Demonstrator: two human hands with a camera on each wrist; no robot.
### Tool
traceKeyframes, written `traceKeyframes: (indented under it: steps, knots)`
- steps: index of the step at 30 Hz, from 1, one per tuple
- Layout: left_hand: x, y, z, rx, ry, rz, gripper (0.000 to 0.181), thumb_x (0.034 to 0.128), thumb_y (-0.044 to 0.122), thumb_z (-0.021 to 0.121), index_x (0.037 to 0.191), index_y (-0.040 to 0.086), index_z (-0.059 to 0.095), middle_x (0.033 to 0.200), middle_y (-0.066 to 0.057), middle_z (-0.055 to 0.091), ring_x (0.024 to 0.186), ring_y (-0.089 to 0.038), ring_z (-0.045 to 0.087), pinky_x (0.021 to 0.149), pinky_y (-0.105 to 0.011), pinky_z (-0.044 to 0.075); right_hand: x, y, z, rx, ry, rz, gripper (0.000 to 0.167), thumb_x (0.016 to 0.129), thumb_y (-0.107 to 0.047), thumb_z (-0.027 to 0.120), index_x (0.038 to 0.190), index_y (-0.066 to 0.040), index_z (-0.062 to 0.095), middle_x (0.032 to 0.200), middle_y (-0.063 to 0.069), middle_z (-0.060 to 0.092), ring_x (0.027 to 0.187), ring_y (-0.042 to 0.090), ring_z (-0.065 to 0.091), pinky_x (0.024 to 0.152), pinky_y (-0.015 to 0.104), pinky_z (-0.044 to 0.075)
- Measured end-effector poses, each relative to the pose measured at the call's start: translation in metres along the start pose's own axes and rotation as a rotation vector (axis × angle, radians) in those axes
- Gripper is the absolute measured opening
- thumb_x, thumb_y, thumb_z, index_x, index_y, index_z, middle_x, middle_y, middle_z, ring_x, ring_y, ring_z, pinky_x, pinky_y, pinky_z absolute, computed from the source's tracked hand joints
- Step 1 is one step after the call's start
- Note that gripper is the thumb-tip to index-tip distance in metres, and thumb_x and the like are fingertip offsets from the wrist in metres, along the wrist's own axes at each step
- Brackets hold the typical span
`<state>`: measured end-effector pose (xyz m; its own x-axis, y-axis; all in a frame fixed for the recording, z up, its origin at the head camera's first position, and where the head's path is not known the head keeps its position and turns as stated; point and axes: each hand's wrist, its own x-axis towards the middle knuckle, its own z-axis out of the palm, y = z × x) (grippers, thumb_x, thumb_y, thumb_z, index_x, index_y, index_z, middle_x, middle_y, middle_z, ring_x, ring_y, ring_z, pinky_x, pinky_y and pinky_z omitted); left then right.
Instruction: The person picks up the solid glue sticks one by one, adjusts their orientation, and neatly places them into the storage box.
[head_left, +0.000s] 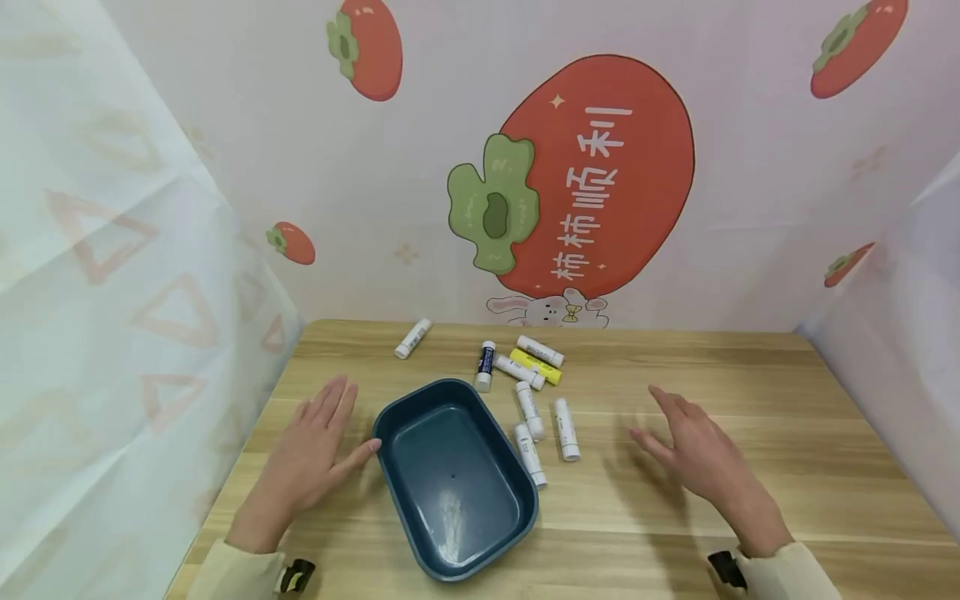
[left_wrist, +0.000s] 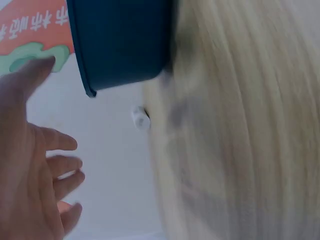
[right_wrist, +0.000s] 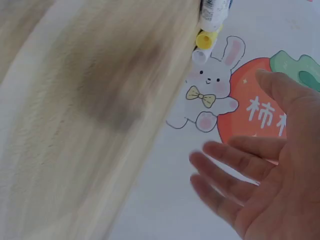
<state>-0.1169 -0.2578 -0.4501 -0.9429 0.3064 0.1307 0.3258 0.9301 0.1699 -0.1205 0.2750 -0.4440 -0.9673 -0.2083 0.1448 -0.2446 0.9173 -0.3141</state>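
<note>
A dark blue rectangular tray (head_left: 452, 569) sits on the wooden table, turned at a slant, with nothing in it. My left hand (head_left: 307, 454) is at its left side with fingers spread. The left thumb tip is close to the tray rim, but apart from the tray (left_wrist: 120, 45) in the left wrist view. Beyond the tray's right side lie several white glue-stick-like tubes (head_left: 567, 429), a yellow tube (head_left: 536, 367) and a tube with a navy label (head_left: 486, 365). My right hand (head_left: 701, 454) hovers right of these, fingers extended, holding nothing.
One white tube (head_left: 413, 338) lies apart near the table's back left. Behind the table (head_left: 750, 375) stands a printed backdrop (head_left: 735, 250) with persimmons and a rabbit. White sheeting (head_left: 112, 333) closes off the left side, and more sheeting is on the right.
</note>
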Motion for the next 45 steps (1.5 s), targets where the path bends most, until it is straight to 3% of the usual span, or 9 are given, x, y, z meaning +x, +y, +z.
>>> traceKeyframes:
  steps: [6, 10, 13, 24, 28, 31, 34, 45]
  knots:
    - [-0.003, 0.018, -0.003, 0.021, -0.006, 0.122, 0.099, 0.1003, 0.066, 0.058, 0.167, 0.000, 0.025, 0.176, -0.018, 0.023, 0.162, -0.040, 0.027, 0.128, -0.059, 0.031, 0.004, -0.009, 0.001, 0.050, -0.021, -0.017, 0.059, 0.100, -0.037, 0.073, 0.136, 0.008, 0.063, 0.126, 0.024, 0.070, 0.111, 0.041, 0.070, 0.093, 0.059, 0.059]
    - [-0.007, 0.032, 0.000, 0.047, -0.008, 0.209, 0.103, 0.0972, 0.070, 0.059, 0.165, -0.001, 0.029, 0.175, -0.018, 0.025, 0.161, -0.038, 0.028, 0.128, -0.057, 0.033, 0.006, -0.016, 0.004, 0.094, -0.083, -0.014, 0.053, 0.099, -0.035, 0.075, 0.130, 0.008, 0.066, 0.116, 0.019, 0.074, 0.102, 0.031, 0.072, 0.085, 0.052, 0.062]
    - [-0.009, 0.040, 0.003, 0.055, -0.018, 0.238, 0.106, 0.0944, 0.074, 0.059, 0.165, 0.000, 0.031, 0.175, -0.018, 0.025, 0.161, -0.038, 0.029, 0.127, -0.058, 0.035, 0.008, -0.022, 0.007, 0.116, -0.123, -0.016, 0.051, 0.098, -0.033, 0.076, 0.127, 0.008, 0.068, 0.112, 0.017, 0.074, 0.100, 0.029, 0.072, 0.084, 0.049, 0.062]
    - [-0.009, 0.049, 0.019, 0.038, -0.044, 0.227, 0.114, 0.0873, 0.081, 0.062, 0.166, 0.004, 0.032, 0.175, -0.021, 0.023, 0.162, -0.040, 0.028, 0.126, -0.059, 0.036, 0.021, -0.044, 0.023, 0.166, -0.188, -0.036, 0.052, 0.096, -0.038, 0.078, 0.123, 0.006, 0.071, 0.105, 0.014, 0.074, 0.092, 0.022, 0.069, 0.081, 0.043, 0.062]
    - [-0.009, 0.050, 0.021, 0.026, -0.046, 0.218, 0.113, 0.0865, 0.080, 0.063, 0.166, 0.006, 0.033, 0.175, -0.022, 0.021, 0.161, -0.041, 0.027, 0.125, -0.060, 0.038, 0.025, -0.051, 0.030, 0.189, -0.198, -0.032, 0.043, 0.095, -0.040, 0.079, 0.107, 0.000, 0.073, 0.090, 0.007, 0.067, 0.078, 0.015, 0.057, 0.068, 0.032, 0.052]
    - [-0.009, 0.050, 0.022, 0.014, -0.049, 0.214, 0.113, 0.0861, 0.080, 0.064, 0.166, 0.007, 0.032, 0.176, -0.022, 0.020, 0.162, -0.042, 0.025, 0.124, -0.060, 0.039, 0.029, -0.057, 0.037, 0.203, -0.207, -0.008, 0.038, 0.094, -0.042, 0.080, 0.093, -0.006, 0.069, 0.077, 0.003, 0.056, 0.069, 0.014, 0.048, 0.060, 0.027, 0.040]
    - [-0.010, 0.050, 0.023, 0.014, -0.045, 0.215, 0.114, 0.0860, 0.081, 0.064, 0.166, 0.006, 0.032, 0.176, -0.023, 0.019, 0.162, -0.042, 0.025, 0.124, -0.059, 0.040, 0.032, -0.063, 0.045, 0.194, -0.205, 0.018, 0.040, 0.093, -0.045, 0.080, 0.090, -0.007, 0.068, 0.072, 0.001, 0.050, 0.066, 0.013, 0.046, 0.057, 0.026, 0.036]
    - [-0.011, 0.050, 0.022, 0.028, -0.045, 0.182, 0.125, 0.0837, 0.086, 0.062, 0.165, -0.003, 0.028, 0.176, -0.021, 0.019, 0.163, -0.038, 0.024, 0.127, -0.054, 0.037, 0.036, -0.082, 0.060, 0.134, -0.136, 0.126, 0.045, 0.086, -0.043, 0.087, 0.083, -0.003, 0.066, 0.070, 0.003, 0.055, 0.061, 0.017, 0.049, 0.053, 0.027, 0.037]
